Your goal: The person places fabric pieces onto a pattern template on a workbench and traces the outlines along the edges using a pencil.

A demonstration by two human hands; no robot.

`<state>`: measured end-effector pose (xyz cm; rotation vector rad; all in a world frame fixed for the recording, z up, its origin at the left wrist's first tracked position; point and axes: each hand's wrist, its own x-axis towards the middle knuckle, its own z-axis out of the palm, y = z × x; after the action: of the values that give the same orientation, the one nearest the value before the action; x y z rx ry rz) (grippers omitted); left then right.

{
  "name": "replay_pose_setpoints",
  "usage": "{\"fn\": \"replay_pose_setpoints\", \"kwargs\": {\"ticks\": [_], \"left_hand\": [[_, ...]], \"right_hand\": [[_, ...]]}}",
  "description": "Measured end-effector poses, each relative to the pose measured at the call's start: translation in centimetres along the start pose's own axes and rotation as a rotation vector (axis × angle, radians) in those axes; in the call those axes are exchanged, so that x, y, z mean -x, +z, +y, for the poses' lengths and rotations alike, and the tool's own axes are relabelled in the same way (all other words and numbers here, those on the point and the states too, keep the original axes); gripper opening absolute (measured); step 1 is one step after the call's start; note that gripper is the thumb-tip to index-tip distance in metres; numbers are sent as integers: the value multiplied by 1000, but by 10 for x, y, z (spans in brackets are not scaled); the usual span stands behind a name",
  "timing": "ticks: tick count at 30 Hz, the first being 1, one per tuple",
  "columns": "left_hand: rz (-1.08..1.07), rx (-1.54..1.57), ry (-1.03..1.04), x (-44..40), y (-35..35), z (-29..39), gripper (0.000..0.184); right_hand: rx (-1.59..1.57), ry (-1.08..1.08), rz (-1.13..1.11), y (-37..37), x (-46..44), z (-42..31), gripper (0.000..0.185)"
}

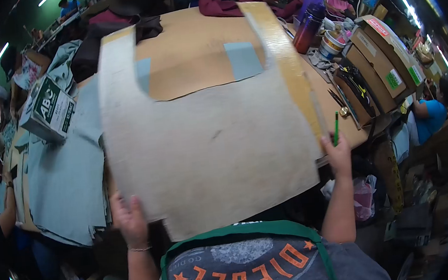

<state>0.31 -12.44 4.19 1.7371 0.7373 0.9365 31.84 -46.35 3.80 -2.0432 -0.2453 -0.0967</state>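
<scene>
A large pale grey-white panel with a wide U-shaped cut-out (213, 141) spans the middle of the view, over a tan table (188, 36). My left hand (129, 217) grips the panel's lower left edge, thumb on top. At the lower right edge, my right hand (337, 154) holds the panel and also a green pencil (336, 125), which points up. Through the cut-out, light blue pieces (243, 60) show on the table. A yellowish strip (289, 59) runs along the panel's right side.
Stacked grey-blue fabric (67, 175) and an ABC box (48, 110) lie left. Cardboard boxes (382, 62), a tub (332, 44) and a purple bottle (310, 26) stand right. Maroon cloth (228, 1) is at the far edge, near another person's hands. People sit on both sides.
</scene>
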Motion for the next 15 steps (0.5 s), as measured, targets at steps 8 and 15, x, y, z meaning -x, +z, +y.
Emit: {"fn": "replay_pose_setpoints", "kwargs": {"ticks": [8,15], "left_hand": [[-186,-763,277,-28,-2,-28,42],[9,-971,58,-60,-20,-66,67]], "right_hand": [[858,-100,107,-40,-42,62,32],[864,-351,235,8,-56,30,31]]}}
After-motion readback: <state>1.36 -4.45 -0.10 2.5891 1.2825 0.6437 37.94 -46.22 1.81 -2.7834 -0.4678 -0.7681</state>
